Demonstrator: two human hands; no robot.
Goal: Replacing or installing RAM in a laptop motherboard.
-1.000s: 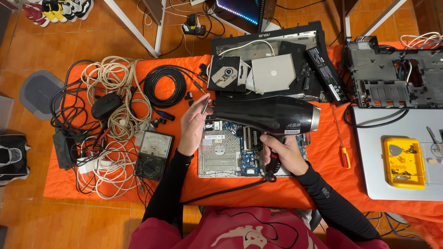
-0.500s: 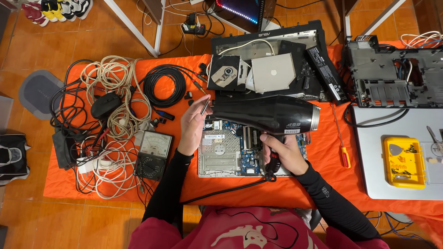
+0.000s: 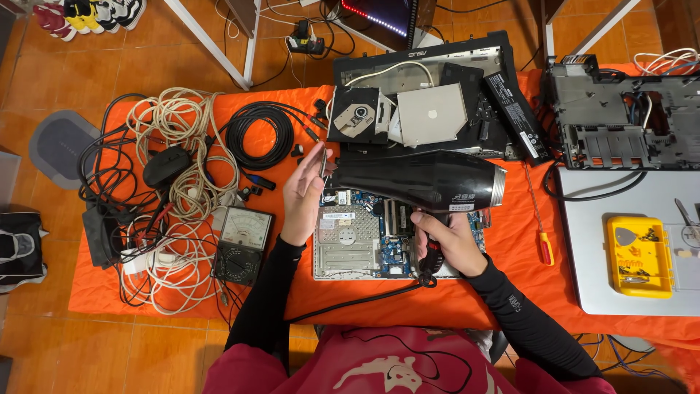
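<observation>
Orange tiled floor (image 3: 44,66); orange cloth (image 3: 510,299) over work surface; white table legs (image 3: 211,40); shoes (image 3: 87,13) top left.

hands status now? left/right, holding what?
Left hand: closed on a small metal part at the dryer's nozzle.
Right hand: closed on the hair dryer handle.

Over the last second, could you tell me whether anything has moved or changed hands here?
Nothing visibly changed. The right hand still grips the black hair dryer by its handle, nozzle pointing at the small flat part held upright in the left hand, above the opened laptop board. The meter and cables lie as before.
</observation>
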